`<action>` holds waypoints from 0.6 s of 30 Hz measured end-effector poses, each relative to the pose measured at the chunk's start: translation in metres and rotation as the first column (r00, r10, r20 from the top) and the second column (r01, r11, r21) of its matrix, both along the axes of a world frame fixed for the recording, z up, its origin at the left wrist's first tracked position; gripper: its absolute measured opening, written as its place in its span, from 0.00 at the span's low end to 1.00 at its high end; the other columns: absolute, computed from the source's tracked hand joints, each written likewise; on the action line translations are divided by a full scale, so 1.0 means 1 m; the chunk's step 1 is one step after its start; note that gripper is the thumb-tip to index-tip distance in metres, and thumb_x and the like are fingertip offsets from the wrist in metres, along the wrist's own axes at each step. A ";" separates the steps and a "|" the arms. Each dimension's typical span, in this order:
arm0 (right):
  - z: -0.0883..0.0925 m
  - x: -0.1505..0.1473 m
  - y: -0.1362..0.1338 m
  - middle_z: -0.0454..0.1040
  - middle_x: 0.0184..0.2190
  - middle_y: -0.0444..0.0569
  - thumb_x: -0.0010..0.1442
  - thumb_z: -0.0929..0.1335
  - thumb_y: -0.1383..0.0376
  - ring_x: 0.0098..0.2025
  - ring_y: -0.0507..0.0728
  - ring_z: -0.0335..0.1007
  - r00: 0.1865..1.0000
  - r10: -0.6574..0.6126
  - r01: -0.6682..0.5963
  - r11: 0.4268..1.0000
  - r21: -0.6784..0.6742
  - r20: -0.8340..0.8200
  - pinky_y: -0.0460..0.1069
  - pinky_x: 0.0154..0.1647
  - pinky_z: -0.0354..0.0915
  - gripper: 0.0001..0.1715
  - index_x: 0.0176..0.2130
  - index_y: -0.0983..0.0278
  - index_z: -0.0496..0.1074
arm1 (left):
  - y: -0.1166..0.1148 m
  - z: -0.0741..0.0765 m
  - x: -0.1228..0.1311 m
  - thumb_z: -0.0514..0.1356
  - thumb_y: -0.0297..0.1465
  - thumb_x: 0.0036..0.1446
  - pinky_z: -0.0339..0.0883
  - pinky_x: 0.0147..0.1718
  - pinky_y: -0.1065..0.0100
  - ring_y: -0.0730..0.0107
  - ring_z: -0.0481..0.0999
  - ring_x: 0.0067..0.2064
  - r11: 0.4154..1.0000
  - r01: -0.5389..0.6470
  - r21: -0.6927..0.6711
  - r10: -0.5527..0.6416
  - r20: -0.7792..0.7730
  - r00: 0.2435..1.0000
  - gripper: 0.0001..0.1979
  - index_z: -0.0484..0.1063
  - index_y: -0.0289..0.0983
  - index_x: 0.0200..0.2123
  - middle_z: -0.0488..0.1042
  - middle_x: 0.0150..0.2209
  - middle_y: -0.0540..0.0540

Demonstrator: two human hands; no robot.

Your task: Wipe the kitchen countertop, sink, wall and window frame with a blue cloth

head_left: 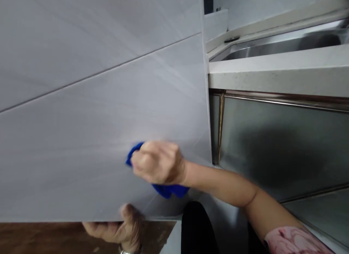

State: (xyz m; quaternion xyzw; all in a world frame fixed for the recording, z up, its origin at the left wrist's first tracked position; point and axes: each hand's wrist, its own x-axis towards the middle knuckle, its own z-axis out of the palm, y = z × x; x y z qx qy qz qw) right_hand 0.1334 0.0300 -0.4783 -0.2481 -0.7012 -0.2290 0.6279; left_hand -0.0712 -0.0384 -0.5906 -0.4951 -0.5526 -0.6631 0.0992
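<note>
Right hand [158,163] is fisted around the blue cloth [169,190], pressed against the grey panel [81,119]; left hand [118,232] curls around its lower edge. I'd worry the bunched cloth slips out if my grip loosens.

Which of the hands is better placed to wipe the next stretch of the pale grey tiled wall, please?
Right, probably. The right hand is closed on the crumpled blue cloth against the pale grey tiled wall; the left hand holds no cloth and sits at the wall's lower edge.
</note>
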 end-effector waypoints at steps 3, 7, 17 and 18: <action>0.006 0.056 0.038 0.72 0.36 0.47 0.72 0.64 0.64 0.38 0.53 0.73 0.975 -0.092 0.068 0.990 -0.121 -0.204 0.49 0.39 0.73 0.06 0.43 0.59 0.71 | 0.000 0.006 0.011 0.68 0.58 0.47 0.54 0.72 0.46 0.43 0.63 0.70 0.993 -0.046 0.112 0.048 -0.015 0.999 0.59 0.51 0.31 0.72 0.52 0.73 0.28; -0.001 0.126 0.088 0.71 0.39 0.52 0.77 0.57 0.60 0.44 0.56 0.75 0.880 -0.216 0.122 0.964 -0.238 -0.422 0.52 0.46 0.76 0.16 0.46 0.63 0.70 | 0.001 0.010 0.019 0.67 0.57 0.49 0.60 0.70 0.43 0.44 0.67 0.67 0.992 -0.029 0.123 0.034 -0.037 0.999 0.58 0.51 0.30 0.72 0.52 0.73 0.28; -0.007 0.099 0.071 0.71 0.40 0.54 0.76 0.57 0.62 0.44 0.59 0.75 0.833 -0.266 0.165 0.956 -0.241 -0.485 0.54 0.44 0.75 0.15 0.48 0.61 0.69 | 0.003 0.015 0.017 0.70 0.58 0.38 0.50 0.73 0.44 0.42 0.59 0.73 0.998 0.030 0.056 -0.034 0.078 0.996 0.64 0.48 0.32 0.70 0.51 0.73 0.25; -0.008 0.080 0.057 0.71 0.38 0.53 0.75 0.58 0.61 0.42 0.59 0.75 0.844 -0.262 0.170 0.958 -0.229 -0.469 0.53 0.42 0.74 0.13 0.48 0.61 0.69 | 0.003 0.015 0.016 0.70 0.57 0.39 0.50 0.73 0.44 0.42 0.57 0.73 0.997 0.031 0.064 -0.036 0.070 0.997 0.63 0.48 0.32 0.70 0.51 0.73 0.25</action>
